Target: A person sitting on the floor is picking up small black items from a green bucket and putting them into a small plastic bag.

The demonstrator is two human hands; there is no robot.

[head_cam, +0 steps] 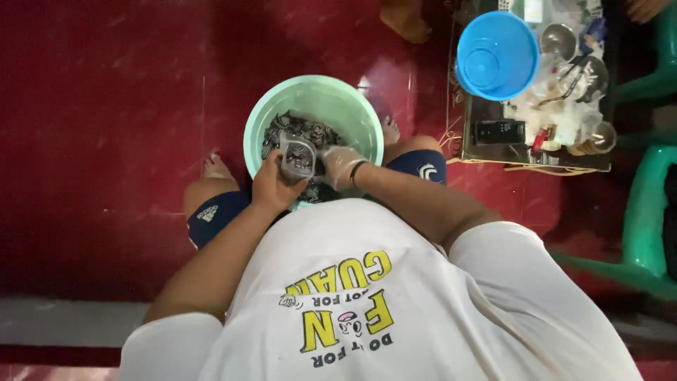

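Left hand [273, 185] and gloved right hand [338, 166] both grasp a clear plastic cup [298, 159] above patterned cloth [296, 130] in a green basin [317, 95] on the red floor [106, 106].

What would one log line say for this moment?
left hand: holds clear cup | right hand: gloved, at cup | green basin: holds patterned cloth | red floor

Small clear plastic cup [297, 159], tilted, held over the mint-green basin [317, 95] on the red floor. Basin holds dark patterned cloth [300, 130], bunched and wet-looking, filling its near half. Cup sits just above the cloth.
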